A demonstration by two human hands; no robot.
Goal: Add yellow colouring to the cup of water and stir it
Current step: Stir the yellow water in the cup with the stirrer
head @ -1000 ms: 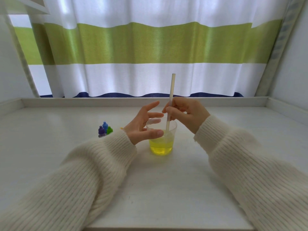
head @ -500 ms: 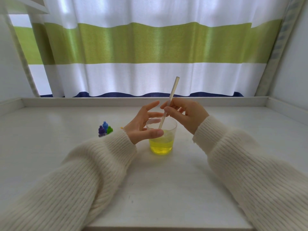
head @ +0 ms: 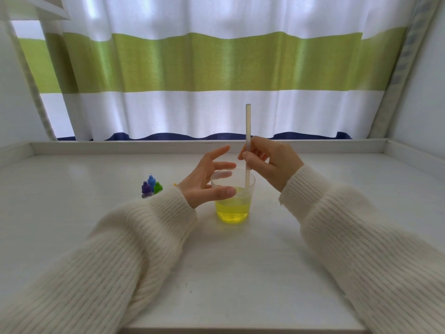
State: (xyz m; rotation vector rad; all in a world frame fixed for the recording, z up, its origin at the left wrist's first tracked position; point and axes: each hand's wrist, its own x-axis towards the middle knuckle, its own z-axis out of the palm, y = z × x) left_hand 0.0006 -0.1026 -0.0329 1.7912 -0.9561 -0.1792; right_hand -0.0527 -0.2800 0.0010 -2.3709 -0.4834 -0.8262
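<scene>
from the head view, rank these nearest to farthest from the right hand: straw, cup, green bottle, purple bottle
1. straw: pinched in the right hand, standing in the cup.
2. cup: just below and left of that hand, steadied by the left hand.
3. green bottle: further left, beyond the left hand.
4. purple bottle: leftmost of the group, beside the green one.

Left hand (head: 204, 179) fingers spread; right hand (head: 269, 162) fingers curled, pinching.
</scene>
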